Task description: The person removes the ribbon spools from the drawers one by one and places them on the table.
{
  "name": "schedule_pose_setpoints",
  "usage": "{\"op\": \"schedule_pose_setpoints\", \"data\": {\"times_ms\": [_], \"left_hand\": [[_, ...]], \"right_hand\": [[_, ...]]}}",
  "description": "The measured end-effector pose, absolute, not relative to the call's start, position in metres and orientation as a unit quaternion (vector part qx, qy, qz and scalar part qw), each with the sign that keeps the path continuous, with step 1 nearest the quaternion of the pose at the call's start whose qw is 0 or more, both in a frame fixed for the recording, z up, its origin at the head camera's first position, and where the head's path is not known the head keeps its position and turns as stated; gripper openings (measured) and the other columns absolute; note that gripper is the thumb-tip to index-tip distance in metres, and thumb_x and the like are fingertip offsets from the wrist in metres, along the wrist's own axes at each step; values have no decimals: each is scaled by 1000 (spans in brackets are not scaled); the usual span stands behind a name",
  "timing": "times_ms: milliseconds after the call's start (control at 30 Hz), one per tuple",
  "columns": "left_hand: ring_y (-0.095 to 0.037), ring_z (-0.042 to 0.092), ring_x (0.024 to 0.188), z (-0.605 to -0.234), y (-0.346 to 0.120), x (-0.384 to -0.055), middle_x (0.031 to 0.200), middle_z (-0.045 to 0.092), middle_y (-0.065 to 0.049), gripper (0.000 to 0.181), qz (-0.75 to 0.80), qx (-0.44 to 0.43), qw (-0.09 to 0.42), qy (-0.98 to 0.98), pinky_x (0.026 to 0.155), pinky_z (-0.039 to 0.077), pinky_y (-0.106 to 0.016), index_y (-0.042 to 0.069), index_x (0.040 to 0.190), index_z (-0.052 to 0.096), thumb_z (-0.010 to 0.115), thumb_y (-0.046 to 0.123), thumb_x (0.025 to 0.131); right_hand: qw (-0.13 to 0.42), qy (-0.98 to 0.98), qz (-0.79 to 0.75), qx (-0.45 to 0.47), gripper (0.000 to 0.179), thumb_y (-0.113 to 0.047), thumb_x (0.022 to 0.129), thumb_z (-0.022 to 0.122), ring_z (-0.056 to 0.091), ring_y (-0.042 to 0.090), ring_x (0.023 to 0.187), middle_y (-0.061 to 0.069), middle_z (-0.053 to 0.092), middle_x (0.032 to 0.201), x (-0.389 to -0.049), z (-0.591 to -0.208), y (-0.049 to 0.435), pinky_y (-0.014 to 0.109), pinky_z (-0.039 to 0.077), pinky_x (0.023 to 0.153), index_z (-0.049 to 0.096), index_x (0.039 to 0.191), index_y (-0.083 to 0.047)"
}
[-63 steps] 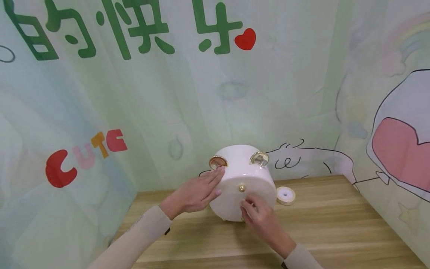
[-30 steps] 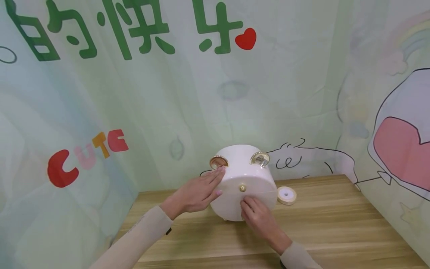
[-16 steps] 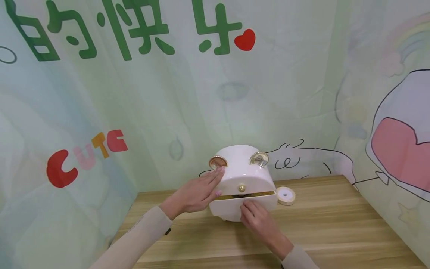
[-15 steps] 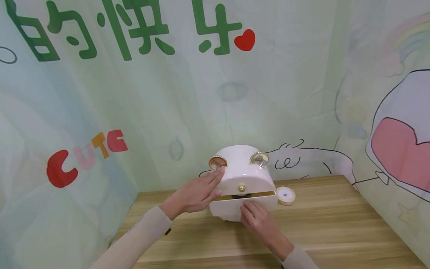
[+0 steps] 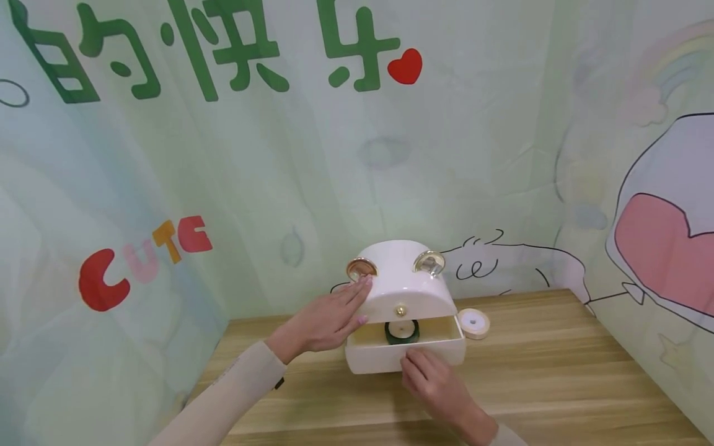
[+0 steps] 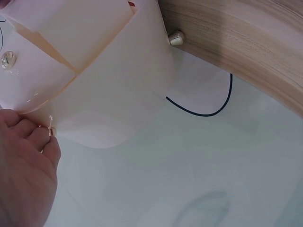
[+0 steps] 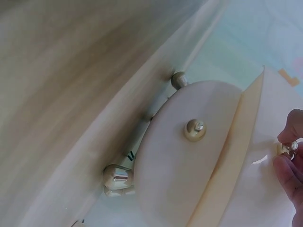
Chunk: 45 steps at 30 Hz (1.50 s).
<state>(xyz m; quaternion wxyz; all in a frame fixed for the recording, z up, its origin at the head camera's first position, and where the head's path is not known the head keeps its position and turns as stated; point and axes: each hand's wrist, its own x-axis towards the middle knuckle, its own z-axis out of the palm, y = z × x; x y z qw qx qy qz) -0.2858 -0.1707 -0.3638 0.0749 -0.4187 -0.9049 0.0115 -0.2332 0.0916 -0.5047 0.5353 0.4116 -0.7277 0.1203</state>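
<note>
A white rounded storage box with two gold-rimmed ear-like discs stands on the table. One drawer is pulled out below the upper gold knob. Inside it lies a dark green ribbon spool. My right hand is at the drawer front; in the right wrist view its thumb and fingers pinch that drawer's gold knob. My left hand rests with straight fingers on the box's upper left, by the left ear disc. A lower knob shows in the right wrist view.
A pale ribbon spool lies on the wooden table just right of the box. A printed cloth backdrop hangs behind and along both sides. Small gold feet hold the box up.
The drawer was closed at first; my right hand took its knob and drew it toward me, bringing the green spool into sight. My left hand has stayed in place.
</note>
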Motion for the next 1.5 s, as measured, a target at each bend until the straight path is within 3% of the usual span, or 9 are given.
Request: {"op": "schedule_pose_setpoints", "data": {"times_ms": [533, 1333, 1500], "left_hand": [[-27, 26, 163, -366, -172, -288, 176, 19, -15, 69, 2, -415, 76, -907, 132, 30, -44, 0, 167, 17, 36, 40, 114], [-27, 27, 163, -368, -173, -288, 176, 20, -16, 70, 5, -414, 80, -907, 132, 30, -44, -1, 167, 18, 39, 39, 113], [-28, 28, 163, -367, -172, -286, 176, 20, -16, 70, 0, -414, 77, -907, 131, 32, -45, -1, 167, 18, 39, 40, 113]], "right_hand": [[593, -665, 104, 441, 31, -7, 104, 50, 70, 22, 77, 12, 72, 87, -210, -499, 92, 31, 61, 67, 75, 88, 2], [577, -677, 109, 443, 30, -14, 104, 51, 70, 20, 78, 9, 73, 90, -181, -514, 95, 25, 60, 63, 77, 93, -3], [546, -709, 126, 428, 32, -18, 105, 49, 71, 18, 81, 7, 74, 94, -174, -516, 96, 26, 60, 64, 77, 96, -6]]}}
